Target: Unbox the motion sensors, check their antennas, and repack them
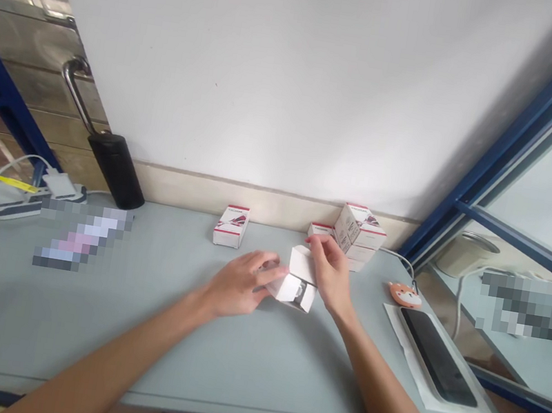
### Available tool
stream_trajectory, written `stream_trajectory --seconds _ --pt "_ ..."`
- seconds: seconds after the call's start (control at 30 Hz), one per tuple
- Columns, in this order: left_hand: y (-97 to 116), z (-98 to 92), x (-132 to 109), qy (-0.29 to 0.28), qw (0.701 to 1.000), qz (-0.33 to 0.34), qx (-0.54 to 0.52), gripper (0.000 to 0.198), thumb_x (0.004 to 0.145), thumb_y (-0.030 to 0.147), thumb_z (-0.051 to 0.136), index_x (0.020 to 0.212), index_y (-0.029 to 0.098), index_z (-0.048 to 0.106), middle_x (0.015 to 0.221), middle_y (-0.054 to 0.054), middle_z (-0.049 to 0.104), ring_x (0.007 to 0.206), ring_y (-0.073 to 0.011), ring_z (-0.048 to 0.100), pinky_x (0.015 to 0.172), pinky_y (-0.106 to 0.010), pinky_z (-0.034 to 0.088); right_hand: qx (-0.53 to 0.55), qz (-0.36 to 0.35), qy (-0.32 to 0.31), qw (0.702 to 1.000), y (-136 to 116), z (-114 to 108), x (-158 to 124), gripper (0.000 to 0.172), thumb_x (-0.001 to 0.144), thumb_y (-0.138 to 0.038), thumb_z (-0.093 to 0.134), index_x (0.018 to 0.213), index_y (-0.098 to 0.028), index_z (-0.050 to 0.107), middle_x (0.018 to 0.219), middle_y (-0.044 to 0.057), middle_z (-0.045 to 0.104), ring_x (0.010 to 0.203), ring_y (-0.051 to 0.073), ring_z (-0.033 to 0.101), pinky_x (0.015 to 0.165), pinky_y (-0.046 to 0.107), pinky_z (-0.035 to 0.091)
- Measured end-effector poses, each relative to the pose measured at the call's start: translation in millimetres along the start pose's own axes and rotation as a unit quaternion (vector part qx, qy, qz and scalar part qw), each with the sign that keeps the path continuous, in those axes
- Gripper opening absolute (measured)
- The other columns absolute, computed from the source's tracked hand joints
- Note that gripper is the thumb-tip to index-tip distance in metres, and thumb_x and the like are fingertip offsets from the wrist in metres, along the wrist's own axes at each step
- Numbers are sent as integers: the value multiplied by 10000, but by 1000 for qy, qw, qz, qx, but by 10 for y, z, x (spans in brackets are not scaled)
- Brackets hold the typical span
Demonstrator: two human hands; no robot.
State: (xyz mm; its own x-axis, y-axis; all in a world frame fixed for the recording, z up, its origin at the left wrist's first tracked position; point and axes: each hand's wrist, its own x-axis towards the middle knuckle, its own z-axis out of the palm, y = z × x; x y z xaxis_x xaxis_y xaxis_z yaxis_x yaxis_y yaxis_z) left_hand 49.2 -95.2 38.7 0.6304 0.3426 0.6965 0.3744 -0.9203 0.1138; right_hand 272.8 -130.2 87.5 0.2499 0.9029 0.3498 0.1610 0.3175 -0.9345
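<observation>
**Small white carton (299,285) being gripped between left hand (241,286) and right hand (329,273), centre of frame**
Left fingers (273,273) bracing the carton's side; right fingers (316,241) pinching its raised flap (304,265), apparently keeping it open. Red-and-white boxes (358,237) resting stacked against the wall, upper centre; single box (231,226) standing apart on the pale grey desk (128,344); black phone (438,356) lying on a white sheet (416,347), right; steel door handle (77,102), upper left.

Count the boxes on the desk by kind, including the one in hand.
Lone red-and-white box: 1
Low red-and-white box by the stack: 1
Stacked red-and-white boxes: 2 visible
Open white box between left hand and right hand: 1
Total: 5
</observation>
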Motion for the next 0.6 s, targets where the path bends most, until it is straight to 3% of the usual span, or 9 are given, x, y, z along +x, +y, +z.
stream_trajectory --seconds 0.17,0.3,0.37,0.43,0.53,0.6 --pt "57 -82 54 51 986 115 108 769 819 66 709 1461 402 450 1545 -81 483 1376 -290 538 1073 -452 547 7 64 -96 993 -7 15 -23 352 921 -564 679 911 -213 711 833 -1 677 686 155 577 608 257 429" --pt "206 -188 117 -46 962 195 183 787 801 87 719 1484 403 488 1685 -29 426 1508 -291 398 1200 -455 403 18 73 -110 991 5 47 -64 340 938 -560 672 948 -222 707 858 -7 663 699 144 566 630 256 428" --pt "278 -205 138 -83 956 208 187 705 824 109 694 1469 340 525 1683 -64 448 1541 -288 377 1213 -457 366 11 42 -79 996 16 59 -73 341 955 -559 659 964 -220 699 872 -1 659 689 139 551 641 265 433" --pt "316 -199 148 -84 961 190 183 647 830 82 657 1426 313 556 1649 -96 495 1555 -290 382 1206 -475 355 -16 -19 -6 1000 20 55 -80 335 999 -545 602 1001 -221 685 860 2 645 678 142 543 660 279 451" --pt "293 -175 148 -54 972 148 172 569 841 16 604 1334 299 580 1578 -118 567 1528 -278 447 1166 -494 386 -77 -143 100 982 -7 14 -108 292 1064 -468 503 1029 -227 664 854 11 620 733 165 575 731 314 486" --pt "236 -163 144 -19 980 121 156 428 870 18 597 1226 256 590 1522 -154 603 1481 -275 513 1134 -498 429 -114 -227 113 961 -42 -17 -146 249 1078 -384 478 1007 -229 660 880 29 624 797 186 602 776 346 500"
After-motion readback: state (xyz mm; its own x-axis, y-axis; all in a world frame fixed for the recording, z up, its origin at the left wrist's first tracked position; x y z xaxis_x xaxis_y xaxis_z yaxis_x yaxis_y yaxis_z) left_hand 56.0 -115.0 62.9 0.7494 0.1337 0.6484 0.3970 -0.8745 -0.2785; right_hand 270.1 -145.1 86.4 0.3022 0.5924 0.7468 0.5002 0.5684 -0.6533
